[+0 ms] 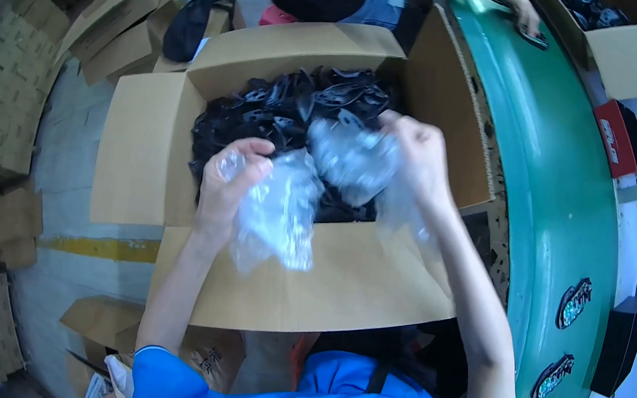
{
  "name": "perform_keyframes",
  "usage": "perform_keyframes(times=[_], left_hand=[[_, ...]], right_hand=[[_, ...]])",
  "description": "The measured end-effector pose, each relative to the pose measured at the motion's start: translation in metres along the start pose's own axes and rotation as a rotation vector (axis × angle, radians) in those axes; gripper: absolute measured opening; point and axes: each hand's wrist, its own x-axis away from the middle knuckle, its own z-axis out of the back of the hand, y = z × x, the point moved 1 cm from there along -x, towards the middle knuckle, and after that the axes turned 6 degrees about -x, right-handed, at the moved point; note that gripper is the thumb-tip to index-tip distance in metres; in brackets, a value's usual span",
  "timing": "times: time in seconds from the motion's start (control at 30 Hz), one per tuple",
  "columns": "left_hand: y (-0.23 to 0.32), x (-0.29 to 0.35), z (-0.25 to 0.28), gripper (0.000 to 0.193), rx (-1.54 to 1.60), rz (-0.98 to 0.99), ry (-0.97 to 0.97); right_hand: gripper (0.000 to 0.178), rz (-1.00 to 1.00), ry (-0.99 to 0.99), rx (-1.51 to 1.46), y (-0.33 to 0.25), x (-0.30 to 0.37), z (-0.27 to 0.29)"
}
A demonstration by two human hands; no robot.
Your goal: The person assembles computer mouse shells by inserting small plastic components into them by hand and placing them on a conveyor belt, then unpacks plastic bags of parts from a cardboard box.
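Observation:
My left hand (225, 183) pinches a crumpled clear plastic bag (279, 213) that hangs over the near edge of a big cardboard box. Closed fingers of my right hand (420, 153) grip a second clear plastic bag (352, 161), smeared by motion; I cannot tell whether anything is inside it. More clear film hangs below my right wrist. Under both hands the open cardboard box (304, 282) holds a heap of black curved parts (267, 105), loosely piled. The near flap lies folded outward toward my body.
On the right runs a green conveyor belt (550, 265) with several dark shoe-shaped parts (557, 378). Across the box, another person's hand (525, 18) touches a dark piece on the belt. Stacked cartons (4, 75) line the left. A red box (615, 136) sits beyond the belt.

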Motion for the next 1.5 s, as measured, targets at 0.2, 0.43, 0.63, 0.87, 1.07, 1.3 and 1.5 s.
perform_keyframes(times=[0.2, 0.43, 0.63, 0.87, 1.07, 1.3, 1.5], left_hand=[[-0.028, 0.029, -0.058, 0.033, 0.177, -0.035, -0.173], [-0.024, 0.032, -0.11, 0.033, -0.233, -0.313, -0.054], [-0.029, 0.027, -0.119, 0.031, -0.157, -0.222, -0.066], [-0.041, 0.014, -0.102, 0.029, 0.092, -0.212, -0.225], [-0.049, -0.042, -0.103, 0.026, 0.775, 0.105, -0.424], [-0.008, -0.065, -0.168, 0.024, 0.635, 0.419, -0.777], [-0.044, -0.025, -0.265, 0.026, 0.463, 0.826, -0.965]], right_hand=[[0.027, 0.359, -0.082, 0.094, -0.017, 0.067, -0.047], [0.029, 0.799, 0.249, 0.137, -0.022, 0.071, -0.063], [0.018, 0.891, 0.21, 0.609, -0.014, 0.06, -0.04], [0.026, 0.501, -0.105, 0.298, -0.02, 0.069, -0.014], [0.059, 1.043, -0.068, 0.551, -0.064, 0.114, 0.0], [0.057, 0.887, 0.29, 1.111, -0.061, 0.124, 0.05], [0.048, 0.833, 0.695, 1.197, -0.056, 0.183, 0.12]])
